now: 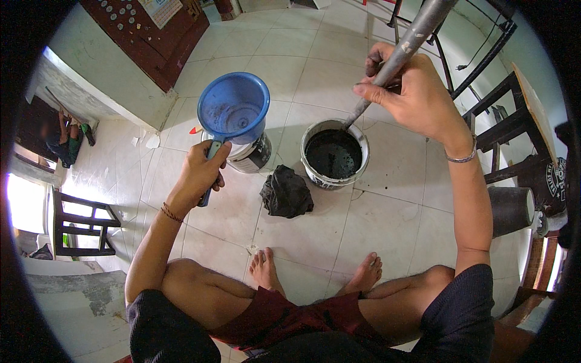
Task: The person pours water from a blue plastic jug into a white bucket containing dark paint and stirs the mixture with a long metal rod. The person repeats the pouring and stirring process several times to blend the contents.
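Blue plastic dipper (234,106) raised left of white bucket (332,183), my left fingers (224,149) wrapped round handle. My right fingers (372,92) pinching grey pole (402,55), lower end at black liquid's (333,154) edge. Crumpled black bundle (287,192) on tiled floor (381,224).

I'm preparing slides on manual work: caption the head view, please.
Left hand holds a blue dipper; right hand grips a grey rod reaching into a bucket with dark contents.

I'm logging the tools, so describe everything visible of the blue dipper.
The blue dipper looks like plastic, with a round, rimmed bowl and a straight handle. Dark smudges mark its inside; no liquid shows. The left hand grips the handle; the open bowl faces the camera, partly hiding a bucket.
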Tool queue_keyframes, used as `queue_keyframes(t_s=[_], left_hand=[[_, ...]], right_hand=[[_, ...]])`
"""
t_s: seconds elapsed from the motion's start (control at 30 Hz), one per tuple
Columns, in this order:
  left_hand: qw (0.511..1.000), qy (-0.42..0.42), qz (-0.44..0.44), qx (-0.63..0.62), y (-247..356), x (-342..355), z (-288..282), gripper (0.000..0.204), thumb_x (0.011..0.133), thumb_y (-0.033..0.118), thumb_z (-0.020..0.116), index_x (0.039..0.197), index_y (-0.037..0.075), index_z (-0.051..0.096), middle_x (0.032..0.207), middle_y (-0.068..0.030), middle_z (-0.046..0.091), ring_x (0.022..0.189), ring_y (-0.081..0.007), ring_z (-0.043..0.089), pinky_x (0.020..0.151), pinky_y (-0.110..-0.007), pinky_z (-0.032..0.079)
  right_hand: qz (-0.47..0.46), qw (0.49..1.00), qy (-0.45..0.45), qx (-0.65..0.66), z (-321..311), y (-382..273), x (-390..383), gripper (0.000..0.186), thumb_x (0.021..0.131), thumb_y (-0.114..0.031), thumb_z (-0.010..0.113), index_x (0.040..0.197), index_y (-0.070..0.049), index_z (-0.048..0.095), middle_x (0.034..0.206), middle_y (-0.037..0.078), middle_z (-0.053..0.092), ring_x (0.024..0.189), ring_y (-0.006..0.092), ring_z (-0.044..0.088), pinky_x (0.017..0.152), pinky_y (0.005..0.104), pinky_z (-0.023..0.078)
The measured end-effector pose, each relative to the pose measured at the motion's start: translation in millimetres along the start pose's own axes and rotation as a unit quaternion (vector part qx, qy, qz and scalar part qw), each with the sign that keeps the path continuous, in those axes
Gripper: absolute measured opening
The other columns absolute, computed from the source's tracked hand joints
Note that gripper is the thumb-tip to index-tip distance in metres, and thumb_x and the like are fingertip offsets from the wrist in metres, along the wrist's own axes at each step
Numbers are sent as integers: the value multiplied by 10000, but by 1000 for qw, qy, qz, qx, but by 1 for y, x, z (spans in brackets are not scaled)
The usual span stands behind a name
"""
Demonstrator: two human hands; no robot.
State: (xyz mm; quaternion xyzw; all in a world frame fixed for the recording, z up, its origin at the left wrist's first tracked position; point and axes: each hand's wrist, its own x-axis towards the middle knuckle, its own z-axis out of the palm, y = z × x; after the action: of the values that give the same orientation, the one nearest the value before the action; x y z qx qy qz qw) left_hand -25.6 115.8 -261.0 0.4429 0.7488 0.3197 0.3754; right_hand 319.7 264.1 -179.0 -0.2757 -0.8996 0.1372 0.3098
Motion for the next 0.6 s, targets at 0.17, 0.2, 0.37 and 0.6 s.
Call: queue_keyframes(t_s=[0.17, 0.2, 0.37, 0.6], left_hand=[[1000, -5, 2, 4, -2, 2, 0, 396, 1017, 344, 635, 874, -23, 590, 697, -25, 562, 462, -111, 596, 394, -263, 480], [1000, -7, 3, 5, -2, 2, -1, 396, 1018, 343, 634, 875, -23, 590, 696, -25, 562, 462, -112, 596, 393, -263, 480], [1000, -8, 7, 6, -4, 1, 1, 399, 1017, 341, 636, 869, -27, 592, 691, -28, 562, 459, -115, 597, 395, -264, 484], [1000, -10, 16, 24, -3, 1, 2, 403, 1015, 332, 637, 877, -45, 598, 689, -38, 570, 463, -122, 607, 405, -275, 502]], right_hand=[[16, 1000, -4, -14, -7, -4, 0, 339, 898, -167, 820, 1046, 50, 606, 897, 81, 692, 819, 131, 715, 733, 269, 600], [21, 1000, -3, -11, -7, -5, 1, 342, 897, -171, 822, 1048, 48, 607, 899, 75, 687, 810, 126, 705, 727, 265, 595], [21, 1000, 16, 9, -10, -7, 3, 341, 896, -185, 828, 1051, 33, 615, 891, 42, 653, 757, 97, 651, 696, 246, 573], [22, 999, 33, 19, -14, -13, 5, 319, 899, -192, 827, 1042, 7, 623, 853, 18, 628, 740, 70, 627, 665, 219, 553]])
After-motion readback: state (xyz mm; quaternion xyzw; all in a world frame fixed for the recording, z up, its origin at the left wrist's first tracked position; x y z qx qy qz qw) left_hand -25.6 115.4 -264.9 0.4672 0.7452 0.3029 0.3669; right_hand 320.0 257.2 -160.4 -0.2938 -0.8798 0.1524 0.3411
